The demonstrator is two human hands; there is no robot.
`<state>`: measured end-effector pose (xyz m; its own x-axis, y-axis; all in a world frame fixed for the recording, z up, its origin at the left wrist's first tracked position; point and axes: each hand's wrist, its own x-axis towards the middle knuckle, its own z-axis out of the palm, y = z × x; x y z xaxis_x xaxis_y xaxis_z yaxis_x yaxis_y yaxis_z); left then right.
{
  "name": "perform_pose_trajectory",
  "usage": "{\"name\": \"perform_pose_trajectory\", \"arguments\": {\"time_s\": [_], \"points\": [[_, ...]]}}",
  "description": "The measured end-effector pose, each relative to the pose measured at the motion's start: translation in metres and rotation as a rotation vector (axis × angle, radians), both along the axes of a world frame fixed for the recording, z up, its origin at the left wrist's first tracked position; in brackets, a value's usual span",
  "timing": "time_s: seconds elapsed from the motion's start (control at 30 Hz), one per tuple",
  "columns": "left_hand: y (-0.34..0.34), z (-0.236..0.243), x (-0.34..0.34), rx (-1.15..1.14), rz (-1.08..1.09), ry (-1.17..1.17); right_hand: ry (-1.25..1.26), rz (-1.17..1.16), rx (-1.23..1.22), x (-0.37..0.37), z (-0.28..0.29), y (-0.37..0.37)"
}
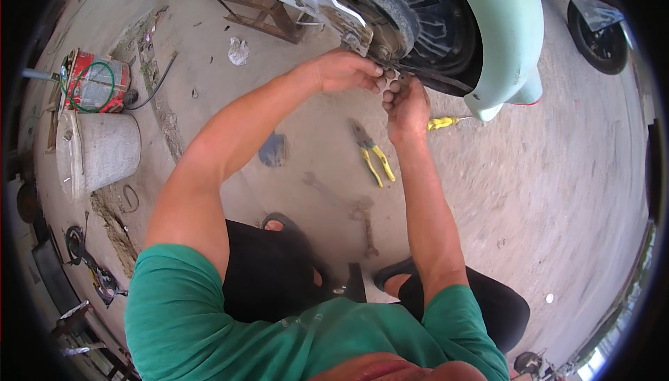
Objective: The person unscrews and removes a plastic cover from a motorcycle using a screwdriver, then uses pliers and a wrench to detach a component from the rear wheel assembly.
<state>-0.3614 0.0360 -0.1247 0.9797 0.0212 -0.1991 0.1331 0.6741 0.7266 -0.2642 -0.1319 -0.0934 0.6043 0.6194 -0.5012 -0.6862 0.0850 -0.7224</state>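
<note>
A scooter's rear wheel with a dark hub stands ahead of me under a mint-green fender. My left hand reaches to the lower side of the hub by a silver bracket, fingers bent and closed. Close beside it, my right hand has its fingers curled at the same spot. What the fingertips pinch is small and mostly hidden. Pliers with yellow handles lie on the floor below my hands. A yellow-handled screwdriver lies right of my right wrist.
Wrenches lie on the concrete between my feet, near a blue flat piece. A rusty metal stand is at upper left. Along the left are a whitish bucket and a red container with green wire. Another wheel stands far right.
</note>
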Motion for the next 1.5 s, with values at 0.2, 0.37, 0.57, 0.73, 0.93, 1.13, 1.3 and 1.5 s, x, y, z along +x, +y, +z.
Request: {"name": "perform_pose_trajectory", "arguments": {"time_s": [0.2,0.37,0.57,0.73,0.93,1.13,1.3,1.5], "points": [[0.008,-0.009,-0.003,-0.004,0.109,0.007,-0.073,0.024,-0.08,0.001,-0.006,-0.011],[0.01,-0.01,-0.002,-0.009,0.1,-0.029,-0.177,0.081,0.077,0.006,-0.015,-0.008],[0.003,0.004,-0.008,0.048,0.136,0.026,-0.178,0.089,0.08,0.01,-0.018,-0.005],[0.002,-0.003,0.001,0.061,0.078,-0.001,-0.2,0.089,0.12,0.013,-0.024,-0.012],[0.004,-0.004,-0.015,0.024,0.114,-0.005,-0.098,0.049,0.07,0.0,-0.032,-0.001],[0.008,-0.013,-0.002,0.046,0.134,0.074,-0.127,0.078,0.126,0.012,-0.03,-0.002],[0.001,-0.009,-0.006,0.031,0.156,0.102,-0.145,0.096,0.099,0.009,-0.028,-0.005],[0.002,-0.006,-0.007,0.063,0.122,0.023,-0.173,0.124,0.055,0.01,-0.029,-0.004]]}}
